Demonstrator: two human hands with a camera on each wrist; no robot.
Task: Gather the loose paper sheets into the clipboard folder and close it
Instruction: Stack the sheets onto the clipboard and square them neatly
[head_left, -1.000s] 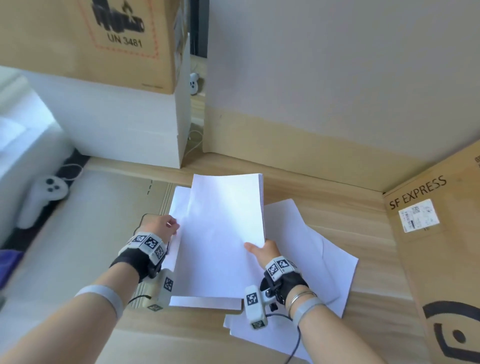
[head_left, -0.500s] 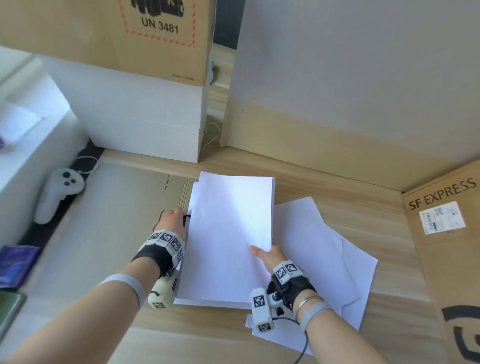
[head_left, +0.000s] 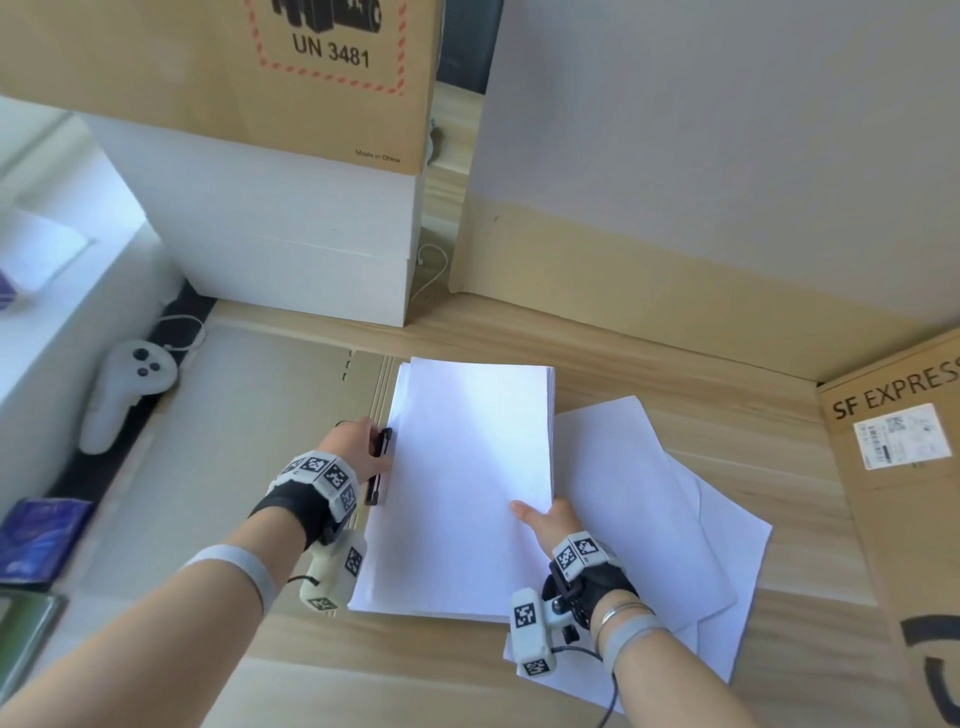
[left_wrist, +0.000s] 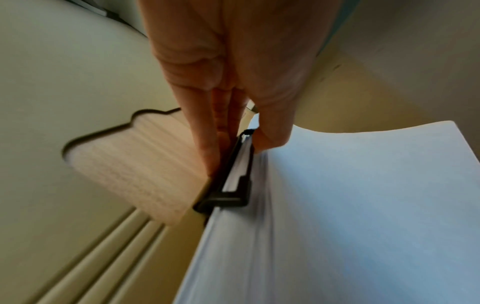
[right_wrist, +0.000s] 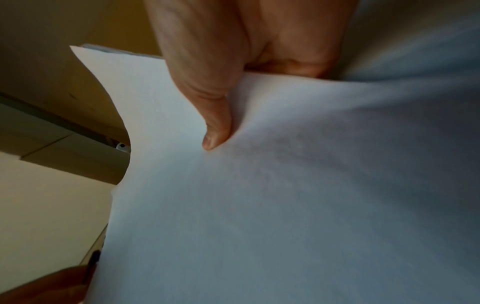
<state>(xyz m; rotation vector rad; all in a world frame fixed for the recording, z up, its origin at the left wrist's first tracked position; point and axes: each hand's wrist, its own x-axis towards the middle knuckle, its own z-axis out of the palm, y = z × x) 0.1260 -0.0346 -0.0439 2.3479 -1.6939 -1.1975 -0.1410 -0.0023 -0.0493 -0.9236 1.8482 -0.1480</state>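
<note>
White paper stack (head_left: 467, 483), both hands pinching opposite edges, beside loose sheets (head_left: 649, 499).

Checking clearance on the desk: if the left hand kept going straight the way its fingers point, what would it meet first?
Probably the white box at the back of the desk. The left hand, pinching the black clip on the paper stack, points away over the beige folder cover; depth is uncertain.
</note>
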